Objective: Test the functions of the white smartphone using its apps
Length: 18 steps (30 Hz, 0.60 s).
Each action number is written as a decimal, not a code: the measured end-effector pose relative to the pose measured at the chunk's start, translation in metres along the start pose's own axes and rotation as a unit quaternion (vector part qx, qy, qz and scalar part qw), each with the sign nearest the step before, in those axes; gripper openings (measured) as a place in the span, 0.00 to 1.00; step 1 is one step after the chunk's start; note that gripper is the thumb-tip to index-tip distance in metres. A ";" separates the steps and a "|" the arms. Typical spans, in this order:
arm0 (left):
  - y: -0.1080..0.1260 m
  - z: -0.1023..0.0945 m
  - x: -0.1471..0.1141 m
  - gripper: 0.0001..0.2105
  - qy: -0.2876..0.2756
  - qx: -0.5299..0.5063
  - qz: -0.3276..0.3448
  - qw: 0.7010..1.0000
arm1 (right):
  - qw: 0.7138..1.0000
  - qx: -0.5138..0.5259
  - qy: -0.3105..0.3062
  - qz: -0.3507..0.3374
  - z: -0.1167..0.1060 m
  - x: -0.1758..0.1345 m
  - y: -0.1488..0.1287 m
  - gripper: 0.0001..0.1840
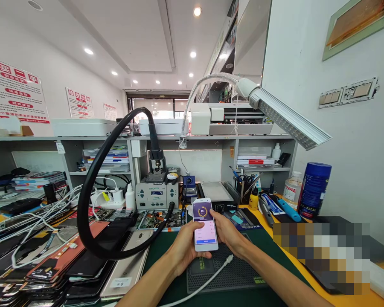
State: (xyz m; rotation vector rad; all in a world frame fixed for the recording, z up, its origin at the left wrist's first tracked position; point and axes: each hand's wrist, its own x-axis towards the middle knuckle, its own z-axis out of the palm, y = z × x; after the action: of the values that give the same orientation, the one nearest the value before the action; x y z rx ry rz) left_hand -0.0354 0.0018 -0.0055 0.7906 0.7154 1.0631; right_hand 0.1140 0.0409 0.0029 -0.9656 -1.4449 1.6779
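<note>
A white smartphone [206,241] is held upright between my two hands, its screen lit with a purple and pink page and a round gauge near the top. My left hand [186,245] wraps round its lower left side, thumb resting over the screen. On the right edge, my right hand [228,230] grips the phone with its thumb near the upper part. Beneath lies a dark textured work mat [240,268] on a green surface. A white charging cable [208,285] runs across the mat, its plug end apart from the phone.
Stacked phones and phone parts [83,273] fill the left. A hot-air station [156,194] with a looping black hose [83,213] stands behind. Right of the mat are a blue can [315,189], a clear bottle [292,187] and tools. A lamp [288,113] hangs overhead.
</note>
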 end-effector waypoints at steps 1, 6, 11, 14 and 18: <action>0.000 0.000 0.000 0.17 0.001 0.006 0.005 1.000 | 1.000 -0.002 0.003 0.002 0.000 0.000 0.000 0.32; 0.000 0.001 -0.002 0.20 0.005 0.025 0.007 1.000 | 1.000 -0.007 0.012 0.001 0.001 -0.002 -0.001 0.32; 0.001 0.002 -0.002 0.23 0.020 0.026 0.007 0.999 | 1.000 -0.007 0.012 -0.010 0.004 -0.007 -0.007 0.30; 0.001 0.002 -0.002 0.23 0.020 0.025 0.005 0.999 | 1.000 -0.008 0.016 -0.010 0.005 -0.010 -0.010 0.30; 0.001 0.000 -0.001 0.20 0.001 0.003 -0.002 1.000 | 1.000 -0.006 0.017 -0.006 0.005 -0.009 -0.009 0.30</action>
State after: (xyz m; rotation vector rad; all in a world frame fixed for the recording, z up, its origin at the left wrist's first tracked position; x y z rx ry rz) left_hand -0.0359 0.0006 -0.0044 0.7935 0.7222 1.0583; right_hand 0.1140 0.0317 0.0136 -0.9855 -1.4364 1.6393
